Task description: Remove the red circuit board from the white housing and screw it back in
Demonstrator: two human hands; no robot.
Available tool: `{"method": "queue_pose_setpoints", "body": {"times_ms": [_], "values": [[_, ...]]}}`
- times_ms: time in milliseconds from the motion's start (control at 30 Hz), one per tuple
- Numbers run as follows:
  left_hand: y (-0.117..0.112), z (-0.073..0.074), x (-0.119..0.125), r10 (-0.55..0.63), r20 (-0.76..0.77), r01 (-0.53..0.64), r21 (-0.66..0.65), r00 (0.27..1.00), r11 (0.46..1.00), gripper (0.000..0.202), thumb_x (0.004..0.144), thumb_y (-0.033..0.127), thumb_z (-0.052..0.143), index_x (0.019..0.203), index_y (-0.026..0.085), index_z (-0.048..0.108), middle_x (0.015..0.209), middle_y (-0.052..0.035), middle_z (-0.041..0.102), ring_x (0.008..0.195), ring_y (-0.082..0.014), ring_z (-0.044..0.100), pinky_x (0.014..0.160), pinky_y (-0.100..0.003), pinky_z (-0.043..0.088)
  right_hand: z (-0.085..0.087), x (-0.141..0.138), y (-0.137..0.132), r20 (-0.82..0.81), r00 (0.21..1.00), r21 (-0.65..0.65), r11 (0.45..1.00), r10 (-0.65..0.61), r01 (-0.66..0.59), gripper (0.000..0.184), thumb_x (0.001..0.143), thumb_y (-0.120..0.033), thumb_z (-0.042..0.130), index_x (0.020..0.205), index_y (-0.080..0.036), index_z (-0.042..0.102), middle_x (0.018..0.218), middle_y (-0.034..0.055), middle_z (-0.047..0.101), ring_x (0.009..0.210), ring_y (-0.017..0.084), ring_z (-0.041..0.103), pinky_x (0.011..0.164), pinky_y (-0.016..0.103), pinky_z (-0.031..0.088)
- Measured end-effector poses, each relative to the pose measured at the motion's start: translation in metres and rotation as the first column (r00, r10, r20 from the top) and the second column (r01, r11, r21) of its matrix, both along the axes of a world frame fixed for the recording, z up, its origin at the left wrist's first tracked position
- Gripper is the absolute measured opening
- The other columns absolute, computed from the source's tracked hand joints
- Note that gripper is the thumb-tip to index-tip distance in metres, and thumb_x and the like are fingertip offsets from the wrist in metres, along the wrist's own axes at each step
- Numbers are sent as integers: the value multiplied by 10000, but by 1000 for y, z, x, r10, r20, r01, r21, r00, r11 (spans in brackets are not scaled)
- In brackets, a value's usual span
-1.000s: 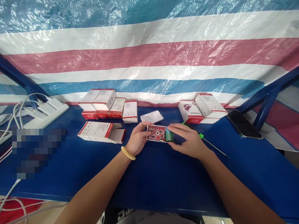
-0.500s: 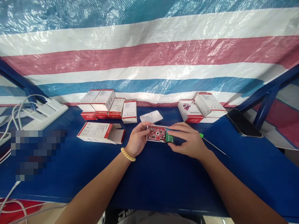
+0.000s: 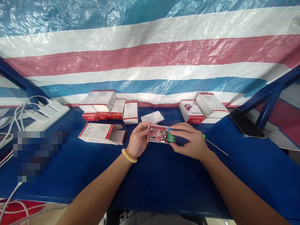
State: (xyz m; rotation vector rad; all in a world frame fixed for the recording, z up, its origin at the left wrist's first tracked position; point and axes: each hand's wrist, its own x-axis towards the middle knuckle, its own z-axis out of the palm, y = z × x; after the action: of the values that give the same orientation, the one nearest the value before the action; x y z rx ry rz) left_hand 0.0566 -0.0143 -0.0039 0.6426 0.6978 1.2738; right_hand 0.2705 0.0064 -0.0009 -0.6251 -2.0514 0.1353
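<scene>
Between my hands is a white detector housing with a red circuit board (image 3: 158,133) facing up. My left hand (image 3: 138,140) grips its left end, thumb on the near side of the board. At the right end sits a green battery (image 3: 172,137), which my right hand (image 3: 189,140) pinches between fingers and thumb. Whether the battery is fully seated I cannot tell. Behind the housing lies a white plastic cover (image 3: 153,117). A screwdriver (image 3: 217,147) with a green handle lies beside my right hand, its handle partly hidden.
An opened carton (image 3: 100,132) lies at the left, in front of several stacked red-and-white boxes (image 3: 105,101). More boxes (image 3: 203,107) stand at the back right, beside a black phone (image 3: 247,123). A white power strip (image 3: 49,115) with cables is far left on the blue table (image 3: 152,181).
The view has shifted slightly, so everything appears a little further right. Both hands keep nearly the same grip on the housing and battery.
</scene>
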Motion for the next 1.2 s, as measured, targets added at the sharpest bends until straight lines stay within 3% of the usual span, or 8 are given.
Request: {"method": "queue_pose_setpoints", "body": {"times_ms": [367,567,733,833,900,967,1067,1200], "values": [[1,0,-2,13,41,-16,66,999,998,257,777,168,683,1011,169,579,1083,-82,696,879,-173,683,679,-237,528,-7,4,-2,-30,999,-333,942,36,-44,307,784,-228,690,1085,-201,636,1284,111,556,1150,248,581,918,382,559],[2,-1,-4,-3,45,-1,86,999,996,241,790,173,670,1010,171,573,1084,-87,695,891,-181,686,693,-249,539,-6,-7,-8,-421,905,-731,569,59,-377,257,841,-391,660,999,-205,578,1066,77,635,783,184,672,604,302,615],[4,-4,-6,-34,-33,38,118,999,992,236,759,188,682,964,178,565,1070,-79,695,897,-206,680,699,-289,539,-12,-13,-7,-516,853,-772,475,-82,-422,513,745,-388,759,1167,-233,512,947,51,647,719,201,660,514,328,601],[6,-3,-13,-17,-257,73,211,966,975,201,778,218,648,961,173,579,1065,-76,686,920,-211,663,763,-328,536,-17,-12,-3,-492,857,-820,413,-152,-397,624,669,-395,807,1199,-201,542,912,62,658,701,214,654,525,362,602],[5,-1,-20,67,-542,156,355,837,922,277,783,251,648,1043,177,588,1109,-83,662,965,-220,642,834,-365,526,-19,-11,-1,-481,855,-844,365,-194,-392,596,605,-387,839,1106,-163,607,915,72,661,685,218,649,520,381,600],[4,2,-26,238,-781,328,489,577,809,468,726,288,714,1159,192,566,1188,-97,623,1065,-256,600,936,-424,489,-18,-11,1,-471,852,-862,326,-231,-388,571,567,-371,851,1043,-139,635,882,70,660,652,215,639,472,367,583],[3,2,-28,487,-837,556,535,248,636,633,654,329,773,1225,187,542,1209,-112,605,1112,-288,568,994,-467,458,-16,-12,1,-431,873,-885,294,-228,-360,536,564,-362,846,1001,-124,647,838,64,652,621,204,628,415,325,557],[3,-2,-24,598,-784,605,560,167,566,543,694,323,734,1179,148,564,1111,-118,625,997,-249,605,883,-401,534,-16,-16,-1,-394,895,-898,294,-206,-328,540,609,-431,813,1025,-137,633,883,68,646,636,191,629,422,320,568]]}}
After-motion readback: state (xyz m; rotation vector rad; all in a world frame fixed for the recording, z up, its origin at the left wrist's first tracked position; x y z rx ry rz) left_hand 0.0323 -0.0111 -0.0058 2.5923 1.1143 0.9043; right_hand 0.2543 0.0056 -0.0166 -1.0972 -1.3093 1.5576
